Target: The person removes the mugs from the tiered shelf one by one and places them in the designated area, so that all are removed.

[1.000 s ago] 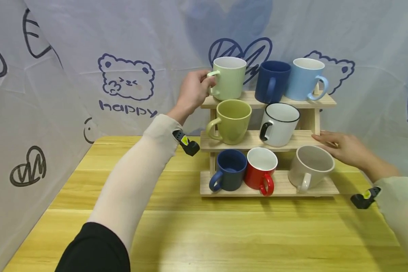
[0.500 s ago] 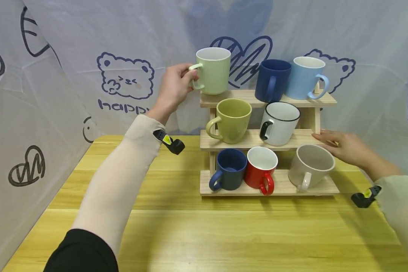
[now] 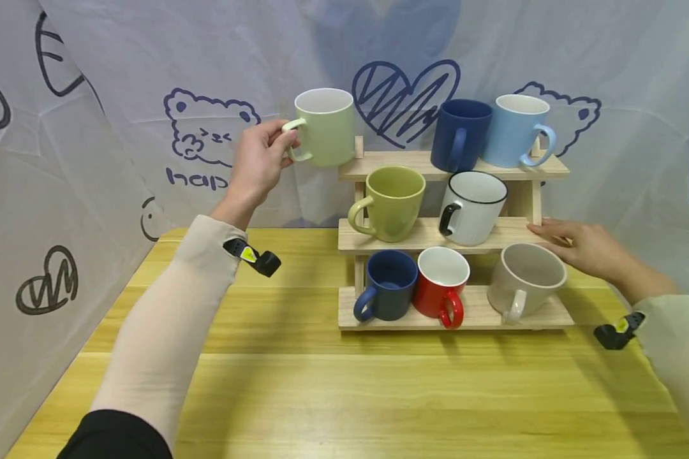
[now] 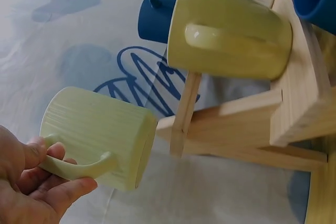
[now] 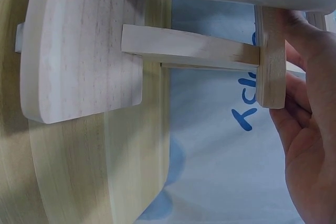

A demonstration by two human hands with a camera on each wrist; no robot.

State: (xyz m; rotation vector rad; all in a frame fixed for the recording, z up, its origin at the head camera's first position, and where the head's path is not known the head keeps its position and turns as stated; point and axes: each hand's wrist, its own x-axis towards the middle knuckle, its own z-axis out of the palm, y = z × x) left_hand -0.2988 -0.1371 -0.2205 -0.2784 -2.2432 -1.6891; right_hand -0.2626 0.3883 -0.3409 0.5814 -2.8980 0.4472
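Note:
In the head view my left hand [image 3: 256, 160] pinches the handle of a light green mug [image 3: 328, 132], held upright in the air just left of the top shelf. The left wrist view shows the thumb and fingers of the left hand [image 4: 31, 179] on the handle of this ribbed light green mug [image 4: 100, 129]. At the rack's right side, my right hand [image 3: 594, 252] grips the end of the middle shelf [image 3: 517, 233]. Close up in the right wrist view, the right hand [image 5: 317, 124] has its fingers around the wooden end piece [image 5: 271, 61].
The three-tier wooden rack [image 3: 350, 169] carries a navy mug [image 3: 459, 137] and light blue mug [image 3: 513, 134] on top. An olive mug [image 3: 395, 207] and white mug [image 3: 475, 210] stand mid-level. Below are a dark blue mug [image 3: 390, 293], red mug [image 3: 433, 296] and beige mug [image 3: 522, 287].
The light green mug has come up off the left end of the top shelf and moved left with my left hand, lately dipping a little. My right hand has stayed at the rack.

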